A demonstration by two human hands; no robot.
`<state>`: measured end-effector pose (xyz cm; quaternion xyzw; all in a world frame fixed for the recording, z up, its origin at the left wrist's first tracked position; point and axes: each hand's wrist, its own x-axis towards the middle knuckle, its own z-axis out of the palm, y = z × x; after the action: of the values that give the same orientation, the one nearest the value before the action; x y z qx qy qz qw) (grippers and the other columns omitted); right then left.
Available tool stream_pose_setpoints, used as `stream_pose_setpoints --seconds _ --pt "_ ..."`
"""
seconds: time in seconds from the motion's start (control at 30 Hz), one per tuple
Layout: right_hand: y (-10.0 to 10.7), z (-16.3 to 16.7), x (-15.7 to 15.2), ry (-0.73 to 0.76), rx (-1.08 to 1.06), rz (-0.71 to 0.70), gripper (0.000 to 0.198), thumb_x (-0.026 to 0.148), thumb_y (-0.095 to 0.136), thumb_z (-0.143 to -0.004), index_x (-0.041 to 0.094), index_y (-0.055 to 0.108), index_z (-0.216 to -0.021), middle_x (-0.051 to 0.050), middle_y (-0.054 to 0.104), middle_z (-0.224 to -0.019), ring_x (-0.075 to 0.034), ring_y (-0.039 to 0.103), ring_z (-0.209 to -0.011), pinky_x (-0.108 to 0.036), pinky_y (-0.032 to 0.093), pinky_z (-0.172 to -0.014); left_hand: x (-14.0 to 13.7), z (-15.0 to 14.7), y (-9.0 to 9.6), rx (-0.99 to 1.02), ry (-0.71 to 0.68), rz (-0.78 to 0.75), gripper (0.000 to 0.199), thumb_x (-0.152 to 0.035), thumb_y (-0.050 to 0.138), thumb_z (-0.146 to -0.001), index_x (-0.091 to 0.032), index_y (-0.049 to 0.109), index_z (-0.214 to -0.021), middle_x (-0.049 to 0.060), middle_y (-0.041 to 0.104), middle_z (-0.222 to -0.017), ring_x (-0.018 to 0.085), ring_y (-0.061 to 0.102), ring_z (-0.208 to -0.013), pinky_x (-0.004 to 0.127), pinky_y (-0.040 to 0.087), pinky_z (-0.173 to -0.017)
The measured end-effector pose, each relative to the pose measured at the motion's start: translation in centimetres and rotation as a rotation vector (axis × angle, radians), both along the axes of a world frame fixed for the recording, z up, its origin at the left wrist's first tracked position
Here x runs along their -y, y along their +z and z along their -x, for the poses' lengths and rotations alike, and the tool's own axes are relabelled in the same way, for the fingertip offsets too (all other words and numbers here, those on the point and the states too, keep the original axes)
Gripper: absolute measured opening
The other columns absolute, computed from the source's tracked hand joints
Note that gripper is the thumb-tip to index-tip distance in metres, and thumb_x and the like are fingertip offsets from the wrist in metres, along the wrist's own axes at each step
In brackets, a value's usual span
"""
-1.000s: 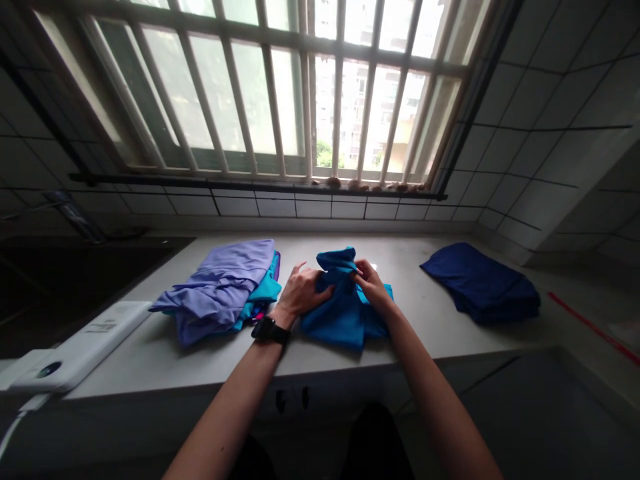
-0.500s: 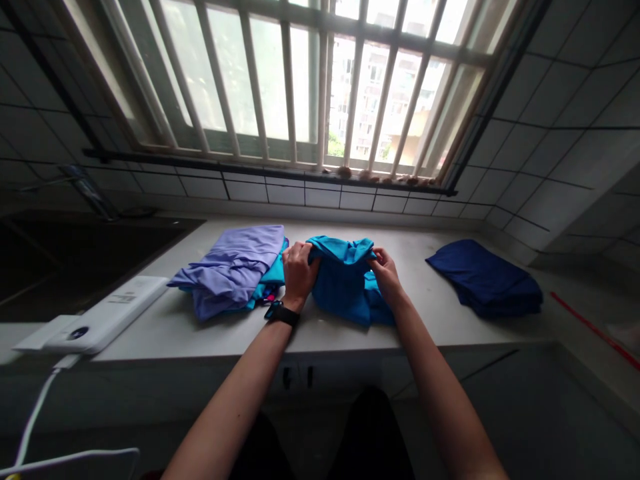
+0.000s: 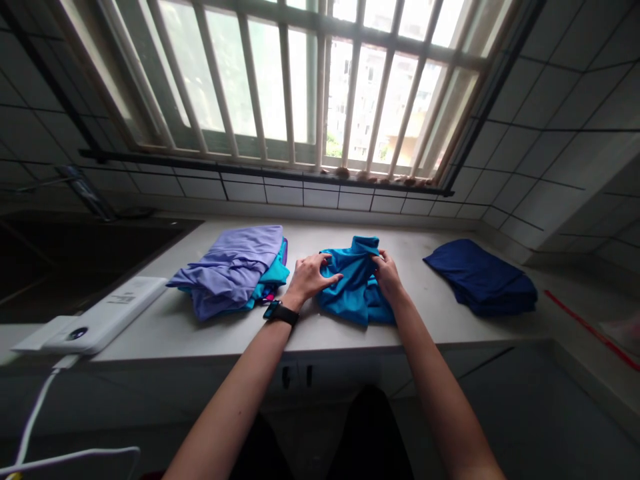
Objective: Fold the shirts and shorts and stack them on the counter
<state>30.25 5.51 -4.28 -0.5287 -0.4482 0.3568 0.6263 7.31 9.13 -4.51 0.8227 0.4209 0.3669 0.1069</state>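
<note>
A bright blue garment [image 3: 345, 287] lies crumpled on the counter in front of me, one narrow part standing up at its far side. My right hand [image 3: 387, 272] pinches its upper right edge between thumb and fingers. At the garment's left edge is my left hand [image 3: 311, 277], its thumb stretched away from the fingers; the fingertips rest at the fabric without gripping it. To the left of that hand sits a pile of clothes [image 3: 230, 267], lilac on top, with turquoise and a bit of pink showing beneath. Far right lies a folded navy cloth stack [image 3: 483, 277].
A white power bank [image 3: 107, 313] with a white cable [image 3: 35, 417] lies by the dark sink [image 3: 75, 260] on the left. A red strip [image 3: 590, 327] runs along the right side of the counter. Behind stands a barred window [image 3: 300, 87].
My left hand has loosened from the garment and spread its thumb. The raised bunched edge has dropped on the left, leaving a narrow part upright near my right hand, which keeps its pinch.
</note>
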Motion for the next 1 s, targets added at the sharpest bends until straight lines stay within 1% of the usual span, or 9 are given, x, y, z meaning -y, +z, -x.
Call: stream_pose_setpoints --seconds 0.13,0.23,0.33,0.47,0.57,0.7,0.8,0.9,1.0 --pt "0.9 0.8 1.1 0.16 -0.019 -0.058 0.036 0.049 0.071 -0.068 0.026 0.053 -0.089 0.004 0.061 -0.077 -0.016 0.055 -0.068 -0.026 0.042 -0.059 -0.2 0.1 -0.4 -0.04 -0.001 0.025 0.05 -0.032 0.078 -0.082 -0.023 0.067 -0.13 0.011 0.075 -0.126 0.031 0.069 -0.118 0.044 0.051 -0.1" --pt "1.2 0.9 1.4 0.168 -0.037 -0.1 0.033 0.046 0.072 -0.067 0.026 0.054 -0.086 0.003 0.062 -0.077 -0.016 0.056 -0.071 -0.027 0.044 -0.062 -0.5 0.2 -0.5 -0.051 0.063 0.076 0.033 -0.021 0.068 -0.085 -0.023 0.073 -0.117 0.01 0.078 -0.114 0.029 0.072 -0.109 0.043 0.052 -0.098" --pt "1.4 0.7 1.4 0.137 -0.039 -0.11 0.034 0.047 0.072 -0.066 0.026 0.055 -0.086 0.002 0.063 -0.078 -0.018 0.059 -0.074 -0.028 0.047 -0.065 -0.6 0.2 -0.3 -0.023 0.136 0.033 0.016 -0.02 0.062 -0.088 -0.023 0.073 -0.099 0.009 0.078 -0.103 0.029 0.072 -0.102 0.046 0.05 -0.099" --pt "1.5 0.6 1.4 0.099 -0.055 -0.091 0.041 0.055 0.077 -0.064 0.026 0.054 -0.082 0.004 0.06 -0.072 -0.016 0.056 -0.068 -0.026 0.044 -0.06 -0.6 0.3 0.1 0.176 0.279 -0.12 0.021 -0.019 0.05 -0.096 -0.02 0.067 -0.107 0.012 0.071 -0.109 0.028 0.068 -0.106 0.046 0.051 -0.1" --pt "1.4 0.6 1.4 0.123 -0.05 -0.05 0.052 0.063 0.082 -0.061 0.026 0.051 -0.079 0.006 0.056 -0.067 -0.013 0.052 -0.061 -0.025 0.041 -0.055 -0.5 0.6 0.1 0.358 0.313 -0.183 0.026 -0.024 0.039 -0.103 -0.02 0.061 -0.116 0.013 0.065 -0.116 0.026 0.066 -0.108 0.043 0.055 -0.095" --pt "0.9 0.6 1.4 0.156 0.003 0.018 0.053 0.074 0.073 -0.073 0.026 0.058 -0.09 0.005 0.058 -0.068 -0.014 0.054 -0.059 -0.025 0.041 -0.051 -0.6 0.8 0.0 0.455 0.288 -0.188 0.026 -0.031 0.036 -0.107 -0.02 0.057 -0.118 0.014 0.062 -0.12 0.024 0.065 -0.11 0.041 0.057 -0.095" --pt "0.6 0.5 1.4 0.1 0.131 0.085 0.06 0.072 0.072 -0.077 0.027 0.064 -0.116 -0.003 0.073 -0.097 -0.02 0.068 -0.082 -0.029 0.053 -0.064 -0.7 0.6 0.1 0.436 0.182 -0.208 0.022 -0.032 0.046 -0.104 -0.021 0.056 -0.121 0.014 0.061 -0.128 0.024 0.065 -0.117 0.041 0.057 -0.101" --pt "0.6 0.5 1.5 0.18 0.33 0.107 0.07 0.057 0.087 -0.067 0.027 0.066 -0.127 -0.009 0.072 -0.128 -0.028 0.068 -0.113 -0.038 0.058 -0.091 -0.7 0.4 0.2 0.35 0.071 -0.216 0.029 -0.033 0.063 -0.096 -0.023 0.058 -0.123 0.013 0.061 -0.133 0.026 0.061 -0.127 0.043 0.053 -0.107" --pt "0.6 0.7 1.6 0.305 0.453 0.048 0.055 0.042 0.092 -0.06 0.027 0.076 -0.11 -0.005 0.077 -0.118 -0.031 0.068 -0.112 -0.043 0.055 -0.099 -0.5 0.2 0.2 0.226 0.013 -0.171 0.033 -0.032 0.071 -0.089 -0.023 0.062 -0.12 0.01 0.065 -0.127 0.028 0.063 -0.124 0.043 0.052 -0.109"
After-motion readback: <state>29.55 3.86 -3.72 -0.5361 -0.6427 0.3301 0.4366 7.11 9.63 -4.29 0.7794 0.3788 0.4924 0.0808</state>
